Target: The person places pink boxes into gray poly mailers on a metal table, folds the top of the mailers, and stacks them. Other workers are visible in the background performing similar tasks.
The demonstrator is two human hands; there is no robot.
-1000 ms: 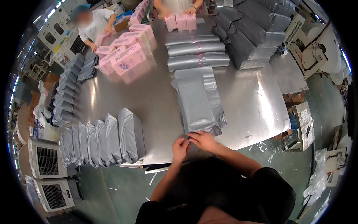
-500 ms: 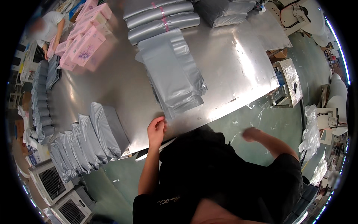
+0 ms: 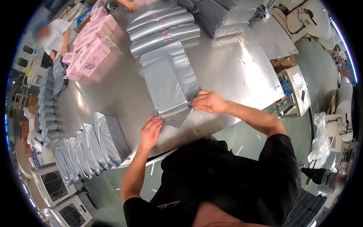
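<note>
Grey poly mailer bag lies flat on the desk, long axis running away from the person, near end at the desk's front edge; thin matte-to-satin plastic film, soft wrinkles, a lighter strip across its far end; it looks like the top of a small pile of the same bags, count unclear; the near end is lifted and creased into a loose flap.

Right hand pinches that near end at its right corner, fingers closed on the film; left hand grips the left corner of the same end, fingers curled, thumb on top.

Desk is bare sheet metal, brushed, glossy, with strong glare patches.

Beyond the bag's far end: rolled or folded bundles of grey bags, rounded, with pink print; right of those, darker grey filled packs in a stack.

Left of the bag, at the desk's front-left corner: filled grey parcels standing on edge in a row, puffy and smooth.

Far left: pink cardboard boxes, rectangular, glossy; another person in white stands by them.
</note>
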